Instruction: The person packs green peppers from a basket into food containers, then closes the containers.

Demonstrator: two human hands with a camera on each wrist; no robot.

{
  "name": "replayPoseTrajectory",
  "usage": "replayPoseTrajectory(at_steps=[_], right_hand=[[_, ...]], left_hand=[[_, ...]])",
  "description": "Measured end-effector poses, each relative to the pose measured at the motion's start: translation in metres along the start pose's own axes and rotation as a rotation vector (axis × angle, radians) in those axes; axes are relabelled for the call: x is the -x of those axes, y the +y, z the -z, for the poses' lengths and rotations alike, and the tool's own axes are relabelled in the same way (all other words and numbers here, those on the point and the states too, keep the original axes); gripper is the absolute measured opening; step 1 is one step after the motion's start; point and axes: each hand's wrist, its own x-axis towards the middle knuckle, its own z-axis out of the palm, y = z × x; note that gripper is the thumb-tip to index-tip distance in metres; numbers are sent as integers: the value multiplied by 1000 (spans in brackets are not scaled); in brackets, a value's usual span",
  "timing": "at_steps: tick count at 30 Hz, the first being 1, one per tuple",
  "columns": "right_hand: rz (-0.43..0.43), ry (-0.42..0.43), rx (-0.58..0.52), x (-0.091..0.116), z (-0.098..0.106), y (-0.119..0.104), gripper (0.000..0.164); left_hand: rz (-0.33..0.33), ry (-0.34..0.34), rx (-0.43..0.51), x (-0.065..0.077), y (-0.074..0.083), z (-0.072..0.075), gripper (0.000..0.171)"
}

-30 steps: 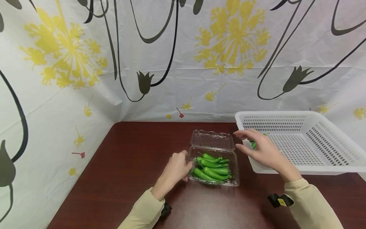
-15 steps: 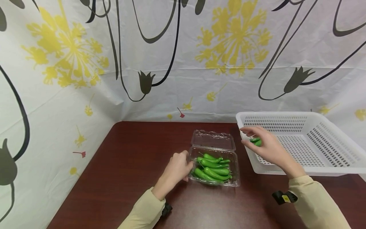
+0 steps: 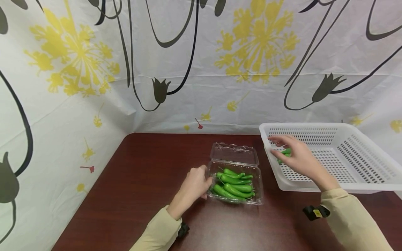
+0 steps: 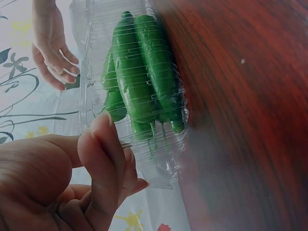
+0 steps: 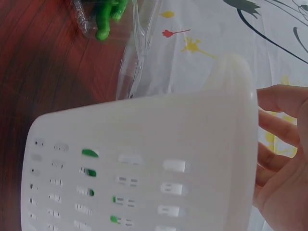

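Note:
A clear plastic clamshell box stands on the table with its lid tipped back. Several green chili peppers lie in it. At the box's left side, my left hand holds the wall; the left wrist view shows its thumb and fingers at the edge. My right hand is over the left end of a white plastic basket, thumb and fingers spread apart with nothing between them. Green chili peppers lie below it in the basket, partly hidden by the hand.
The dark red-brown table ends at the back against a white patterned cloth, which also hangs along the left. The basket's raised rim stands right of the box. Black wrist cameras sit on both sleeves.
My right hand has moved right, from beside the box's lid to over the basket's left end. My left hand stays on the box, and the peppers in it lie as before.

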Motion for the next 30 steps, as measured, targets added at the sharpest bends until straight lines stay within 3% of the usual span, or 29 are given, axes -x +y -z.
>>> replayPoseTrajectory(at_steps=[30], right_hand=[[-180,-155,16,1,14,25,48]], left_hand=[[-7,-4,7,1,0,0,23]])
